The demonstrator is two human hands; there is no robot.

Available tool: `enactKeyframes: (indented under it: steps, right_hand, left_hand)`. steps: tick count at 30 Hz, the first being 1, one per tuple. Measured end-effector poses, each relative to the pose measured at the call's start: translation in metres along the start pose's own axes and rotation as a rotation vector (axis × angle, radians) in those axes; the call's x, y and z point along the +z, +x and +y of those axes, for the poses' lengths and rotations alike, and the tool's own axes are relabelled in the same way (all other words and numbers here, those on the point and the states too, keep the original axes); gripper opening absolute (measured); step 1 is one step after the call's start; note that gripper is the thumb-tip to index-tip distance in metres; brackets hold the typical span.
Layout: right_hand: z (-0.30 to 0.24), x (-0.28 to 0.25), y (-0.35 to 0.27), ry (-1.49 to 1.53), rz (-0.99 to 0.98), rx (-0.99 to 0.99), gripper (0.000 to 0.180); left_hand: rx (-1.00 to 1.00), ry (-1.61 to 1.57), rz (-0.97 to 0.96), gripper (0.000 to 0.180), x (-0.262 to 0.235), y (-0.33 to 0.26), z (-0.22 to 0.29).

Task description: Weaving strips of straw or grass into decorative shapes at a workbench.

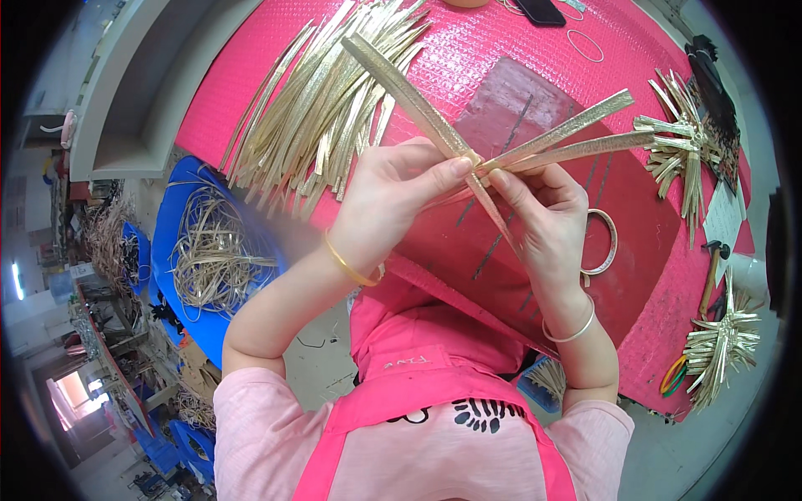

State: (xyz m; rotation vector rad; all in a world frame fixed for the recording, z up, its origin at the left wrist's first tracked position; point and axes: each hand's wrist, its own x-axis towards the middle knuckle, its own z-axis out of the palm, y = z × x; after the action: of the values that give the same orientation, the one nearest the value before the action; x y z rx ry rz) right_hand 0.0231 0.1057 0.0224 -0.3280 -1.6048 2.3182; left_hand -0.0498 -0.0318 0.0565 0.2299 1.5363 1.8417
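Observation:
Several flat gold strips [411, 94] cross one another where my two hands meet, above a dark red mat [622, 221]. My left hand [401, 188] pinches the crossing between thumb and fingers. From the other side, my right hand [543, 204] pinches the same strips close to the crossing. One long strip slants up to the far left, and others fan out to the right. Fingers cover part of the crossing, so how the strips interlock cannot be made out. A large pile of loose gold strips [322, 117] lies on the pink table covering at the far left.
Woven gold strip bundles [681, 138] lie at the right, with another bundle [723, 346] nearer. A hammer [713, 275] and a roll of tape [600, 242] rest nearby. At the left, a blue bin [180, 242] holds tangled strips. A phone [541, 11] lies at the far edge.

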Motion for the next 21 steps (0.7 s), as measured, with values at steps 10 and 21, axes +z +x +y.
enactKeyframes:
  steps: [10, 21]
  right_hand:
    - [-0.003, 0.005, -0.002, -0.012, -0.004, 0.068, 0.014]
    - [-0.009, 0.006, 0.011, -0.678, -0.04, -0.529, 0.02]
  left_hand:
    - [0.098, 0.094, 0.009, 0.017, -0.002, -0.006, -0.008]
    - [0.872, 0.869, 0.353, 0.011, 0.013, -0.002, -0.013]
